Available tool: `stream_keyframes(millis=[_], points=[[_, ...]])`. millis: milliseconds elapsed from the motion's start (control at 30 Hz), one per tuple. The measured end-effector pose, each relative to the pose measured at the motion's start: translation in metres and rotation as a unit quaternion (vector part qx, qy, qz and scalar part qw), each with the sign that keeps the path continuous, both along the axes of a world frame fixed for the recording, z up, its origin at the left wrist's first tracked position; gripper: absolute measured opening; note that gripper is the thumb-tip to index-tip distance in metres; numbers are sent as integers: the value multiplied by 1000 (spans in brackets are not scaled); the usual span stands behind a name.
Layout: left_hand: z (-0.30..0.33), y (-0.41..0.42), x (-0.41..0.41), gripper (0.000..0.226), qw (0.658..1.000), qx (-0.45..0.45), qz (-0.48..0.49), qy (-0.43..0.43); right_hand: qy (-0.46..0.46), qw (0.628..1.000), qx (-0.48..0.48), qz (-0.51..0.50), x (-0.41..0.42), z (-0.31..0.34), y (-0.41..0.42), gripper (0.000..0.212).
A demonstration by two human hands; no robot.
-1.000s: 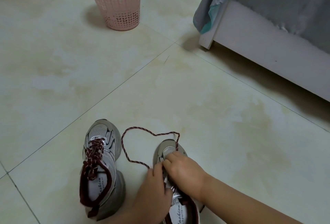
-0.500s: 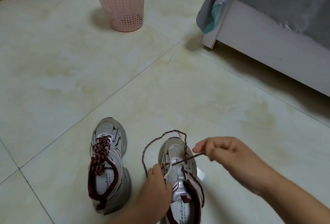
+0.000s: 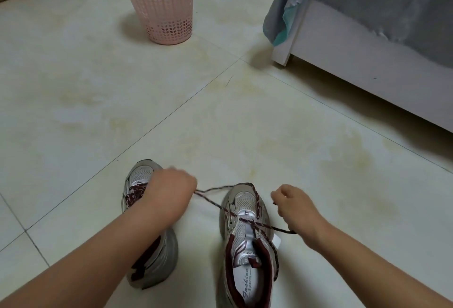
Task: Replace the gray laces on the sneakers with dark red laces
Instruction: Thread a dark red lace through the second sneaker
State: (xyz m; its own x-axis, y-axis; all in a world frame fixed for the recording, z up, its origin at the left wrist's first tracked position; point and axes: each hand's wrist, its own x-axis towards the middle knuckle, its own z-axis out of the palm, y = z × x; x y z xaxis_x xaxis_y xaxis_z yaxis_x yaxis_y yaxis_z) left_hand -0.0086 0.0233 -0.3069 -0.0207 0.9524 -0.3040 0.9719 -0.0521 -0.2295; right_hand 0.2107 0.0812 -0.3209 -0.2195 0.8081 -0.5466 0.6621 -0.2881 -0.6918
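- A second ago both hands were bunched together over the toe of the right sneaker (image 3: 247,234); now they are spread wide apart, one to each side of it.
- The left hand (image 3: 171,192) has swung out to the left and sits in front of the left sneaker (image 3: 147,229), fingers curled, pinching one end of the dark red lace (image 3: 215,203), which runs taut from that hand down to the lower eyelets.
- The right hand (image 3: 294,206) has moved further to the right of the shoe than half a second ago. Its fingers are curled, and the other lace end runs out from the eyelets to a spot beneath it, so it appears to grip that end, though the pinch itself is hidden.
- The loose loop that lay on the floor (image 3: 245,123) between the shoes has been drawn in. What remains is a short arc around the toe and a cross over the tongue.
- My reading: the slack has been pulled through and the first crossing is being tightened and evened out.
- The left sneaker already carries dark red lacing up its front, so only this shoe is left; most of its eyelets look unthreaded.
- No gray lace is in sight.
- A pink basket (image 3: 161,6) and a bed frame (image 3: 367,62) stand well away.
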Motion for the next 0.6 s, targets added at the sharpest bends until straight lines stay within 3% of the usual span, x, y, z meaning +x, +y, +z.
stream_keyframes(millis=[67, 100, 133, 167, 233, 267, 367, 400, 500, 600], points=[[2, 9, -4, 11, 971, 227, 18, -73, -74, 996, 6, 45, -6, -11, -5, 26], [-2, 11, -4, 4, 933, 327, 10, -148, -93, 994, 4, 63, -10, -15, -7, 32], [-2, 12, 1, 9, 891, 399, 13, -214, -107, 991, 0, 79, -13, -17, -7, 35], [0, 13, 9, 19, 870, 422, 28, -254, -124, 988, 1, 95, -17, -18, -7, 35], [6, 12, 31, 22, 845, 402, 114, -333, -165, 977, 12, 137, -21, -17, -9, 36], [4, 12, 41, 19, 829, 349, 180, -399, -187, 969, 20, 163, -21, -16, -10, 37], [-12, 10, 61, 22, 687, 180, 338, -618, -247, 933, 49, 256, -21, -9, -17, 34], [-21, 8, 65, 21, 676, 152, 342, -635, -257, 923, 61, 279, -20, -8, -20, 31], [-38, -4, 71, 12, 762, 38, 258, -592, -257, 915, 85, 300, -20, -8, -24, 27], [-54, -15, 68, 40, 831, -82, 169, -524, -226, 924, 89, 296, -17, -9, -20, 32]])
